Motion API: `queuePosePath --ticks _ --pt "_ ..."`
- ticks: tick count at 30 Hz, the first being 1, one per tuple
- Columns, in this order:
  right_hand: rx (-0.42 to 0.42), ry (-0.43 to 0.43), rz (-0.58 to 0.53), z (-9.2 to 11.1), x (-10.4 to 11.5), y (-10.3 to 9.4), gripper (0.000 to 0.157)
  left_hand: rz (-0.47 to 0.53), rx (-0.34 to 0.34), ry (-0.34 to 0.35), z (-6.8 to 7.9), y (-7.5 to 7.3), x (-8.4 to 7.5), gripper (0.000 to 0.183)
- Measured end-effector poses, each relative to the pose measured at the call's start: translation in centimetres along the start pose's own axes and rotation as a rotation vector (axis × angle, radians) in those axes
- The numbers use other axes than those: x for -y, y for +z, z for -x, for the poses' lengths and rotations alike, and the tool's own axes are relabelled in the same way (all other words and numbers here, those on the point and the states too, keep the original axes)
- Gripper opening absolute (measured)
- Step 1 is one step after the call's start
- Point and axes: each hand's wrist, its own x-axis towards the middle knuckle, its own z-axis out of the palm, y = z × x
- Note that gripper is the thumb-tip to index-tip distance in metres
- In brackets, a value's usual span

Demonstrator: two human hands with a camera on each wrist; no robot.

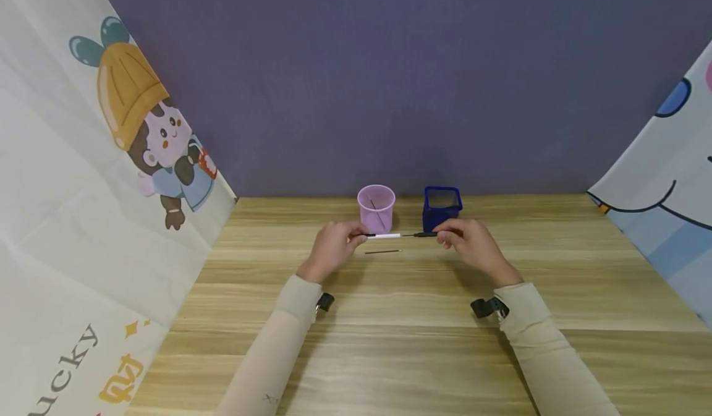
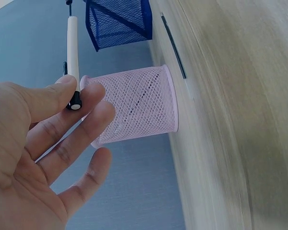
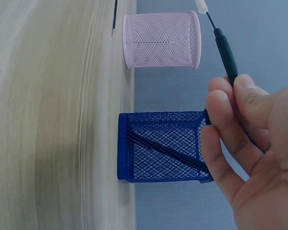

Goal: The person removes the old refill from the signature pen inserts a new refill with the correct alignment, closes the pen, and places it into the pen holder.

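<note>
- Wood-grain desk [image 1: 400, 354]; pale sheet [image 1: 61, 218] alongside reads "ucky" beside an orange character [image 1: 122, 379].
- Left hand [image 1: 332, 247] pinches a white barrel [image 2: 73, 48]; right hand [image 1: 473, 243] pinches a black pen part [image 3: 226, 52].
- Both line up near the pink cup [image 2: 127, 105] and blue cup [image 3: 156, 129].

Wood-grain tabletop [image 1: 389, 360]; plain purplish backdrop [image 1: 411, 82] behind; left sheet [image 1: 50, 175], right sheet [image 1: 667, 156] cartoon-printed

Left grip [image 1: 331, 250] and right grip [image 1: 471, 246] pinch, facing inward.

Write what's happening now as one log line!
left hand pinches white barrel; right hand pinches black piece; dark refill on table; pink cup, blue cup upright
</note>
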Motion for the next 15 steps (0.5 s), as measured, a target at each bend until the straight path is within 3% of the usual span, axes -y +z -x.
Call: queuePosePath --ticks 15 --pt "-0.003 -0.005 -0.012 -0.04 0.34 0.08 0.013 0.010 0.008 0.021 0.03 0.09 -0.41 0.009"
